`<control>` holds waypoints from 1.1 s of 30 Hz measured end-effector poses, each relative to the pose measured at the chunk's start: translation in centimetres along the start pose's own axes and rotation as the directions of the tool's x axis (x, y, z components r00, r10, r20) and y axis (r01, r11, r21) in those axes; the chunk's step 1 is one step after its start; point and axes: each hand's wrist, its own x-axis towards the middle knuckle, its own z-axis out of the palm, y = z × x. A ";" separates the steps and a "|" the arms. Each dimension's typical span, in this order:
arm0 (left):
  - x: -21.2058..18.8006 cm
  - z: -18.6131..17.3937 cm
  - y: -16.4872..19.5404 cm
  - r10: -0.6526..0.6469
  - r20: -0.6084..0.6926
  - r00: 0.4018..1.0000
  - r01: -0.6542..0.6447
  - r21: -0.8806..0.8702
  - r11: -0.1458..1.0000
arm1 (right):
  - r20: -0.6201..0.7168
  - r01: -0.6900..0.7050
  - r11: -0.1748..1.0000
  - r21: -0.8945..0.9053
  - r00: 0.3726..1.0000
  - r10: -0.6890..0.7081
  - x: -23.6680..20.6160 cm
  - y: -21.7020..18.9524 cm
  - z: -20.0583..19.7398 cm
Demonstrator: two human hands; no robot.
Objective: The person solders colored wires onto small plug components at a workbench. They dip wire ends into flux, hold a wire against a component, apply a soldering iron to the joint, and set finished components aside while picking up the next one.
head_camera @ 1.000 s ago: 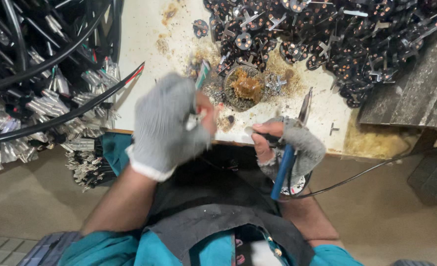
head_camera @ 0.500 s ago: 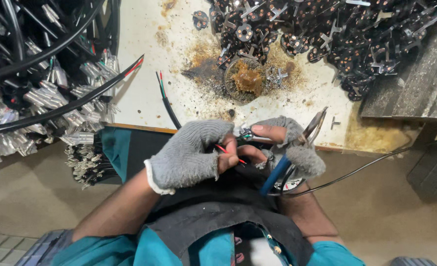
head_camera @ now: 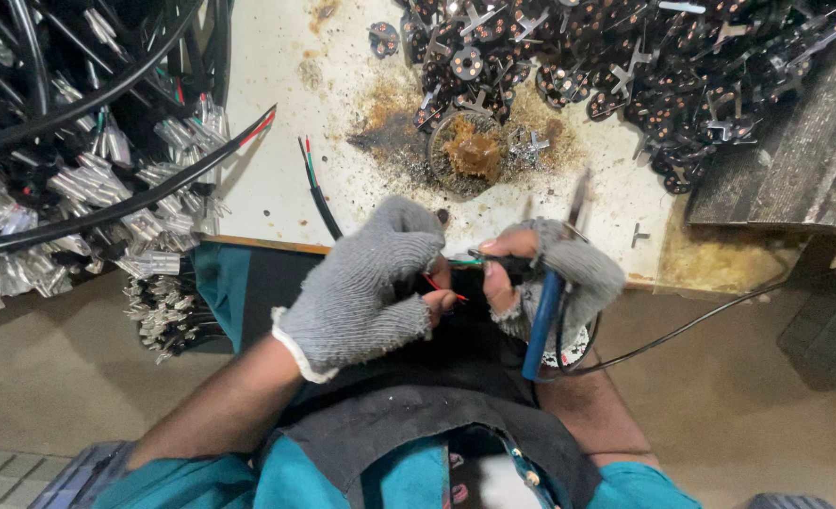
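My left hand [head_camera: 366,287], in a grey fingerless knit glove, pinches thin red and green wires [head_camera: 442,283] over my lap at the bench's front edge. My right hand [head_camera: 550,273], gloved the same way, holds a blue-handled soldering iron [head_camera: 542,320] with its metal tip pointing up toward the bench, and its fingertips also meet the wire ends. The two hands touch between my knees. A black cable [head_camera: 322,203] with red and green cores runs from the bench down behind my left hand.
A round tin of brown flux [head_camera: 468,151] sits on the stained white bench [head_camera: 267,170]. Several dark round parts with metal tabs [head_camera: 644,66] are heaped at the back right. Bundles of black cables with silver terminals [head_camera: 79,170] fill the left. The iron's cord [head_camera: 682,330] trails right.
My left hand dropped from the flux tin down to my lap and met the right hand at the wires. The black cable end now lies exposed on the bench.
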 end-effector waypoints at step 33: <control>1.2 1.4 -3.5 -0.101 -0.158 0.982 0.160 0.434 0.886 | 0.227 0.088 0.874 -0.479 0.974 0.026 1.9 -0.3 1.6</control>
